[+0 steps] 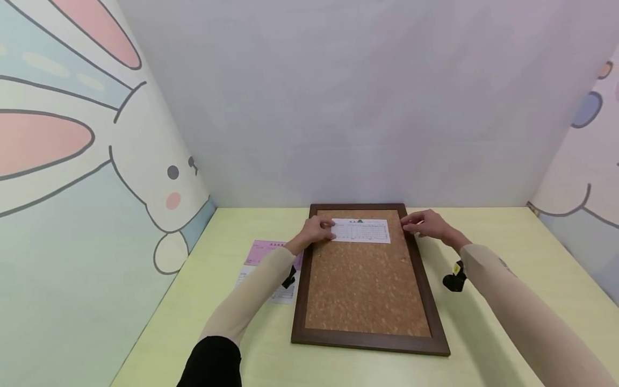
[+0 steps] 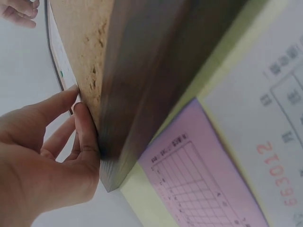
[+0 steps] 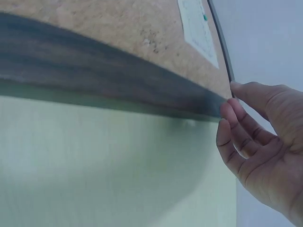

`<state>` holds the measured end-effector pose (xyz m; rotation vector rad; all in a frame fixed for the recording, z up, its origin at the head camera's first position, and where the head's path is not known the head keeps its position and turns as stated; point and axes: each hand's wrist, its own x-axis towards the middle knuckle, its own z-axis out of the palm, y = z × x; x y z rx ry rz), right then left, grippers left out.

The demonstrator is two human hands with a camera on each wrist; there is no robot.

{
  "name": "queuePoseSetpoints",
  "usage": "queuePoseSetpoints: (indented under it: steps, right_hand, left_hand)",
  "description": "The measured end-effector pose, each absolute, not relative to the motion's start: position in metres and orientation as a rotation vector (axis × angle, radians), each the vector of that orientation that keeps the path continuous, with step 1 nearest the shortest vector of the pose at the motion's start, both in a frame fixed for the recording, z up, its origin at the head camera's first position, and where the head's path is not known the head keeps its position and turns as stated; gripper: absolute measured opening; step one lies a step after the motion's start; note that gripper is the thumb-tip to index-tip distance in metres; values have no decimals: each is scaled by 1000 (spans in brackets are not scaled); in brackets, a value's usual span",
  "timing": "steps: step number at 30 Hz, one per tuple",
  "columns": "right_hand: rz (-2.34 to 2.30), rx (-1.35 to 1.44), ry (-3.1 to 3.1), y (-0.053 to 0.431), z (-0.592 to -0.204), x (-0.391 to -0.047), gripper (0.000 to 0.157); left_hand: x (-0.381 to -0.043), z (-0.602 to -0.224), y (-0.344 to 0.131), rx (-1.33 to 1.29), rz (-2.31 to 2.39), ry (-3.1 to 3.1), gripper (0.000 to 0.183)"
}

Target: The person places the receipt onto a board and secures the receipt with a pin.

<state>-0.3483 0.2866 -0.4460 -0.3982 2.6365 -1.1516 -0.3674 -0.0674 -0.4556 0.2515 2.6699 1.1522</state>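
Observation:
A corkboard [image 1: 367, 290] with a dark brown wooden frame [image 1: 367, 340] lies on the pale yellow table. Near its far end is a white printed form [image 1: 361, 231] with a small green mark at its top edge. My left hand [image 1: 317, 228] pinches the form's left edge between thumb and index finger, over the frame's left side. At the frame's right side is my right hand [image 1: 427, 223], fingers loosely bent, with the fingertips [image 3: 226, 113] close by the frame's edge and nothing held. The form's right edge lies a little left of them.
Left of the board, a pink printed slip [image 1: 263, 250] and a white slip [image 1: 244, 273] lie on the table [image 1: 227, 231], partly hidden by my left arm. A plain wall [image 1: 358, 107] stands behind, and a wall with a rabbit drawing [image 1: 145, 161] is at the left.

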Motion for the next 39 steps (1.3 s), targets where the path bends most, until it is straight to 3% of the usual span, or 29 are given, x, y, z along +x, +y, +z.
queuePoseSetpoints:
  steps: [7,14,26,39]
  right_hand:
    - [-1215,-256,2624,293,-460,-344,39]
    - [-1456,-234,2417,302,-469,-338,52]
    - [-1411,-345,2290,314,-463,-323,63]
    - [-1444,-393,2239,319,-468,-317,63]
  left_hand:
    - [-369,-449,-90,285,1259,2478,43]
    - [-362,-432,-147,300,1342,2418,47]
    - [-338,-438,-258,4,1241,2588,48]
    - [-321,-454,-293,-101,1230,2545,61]
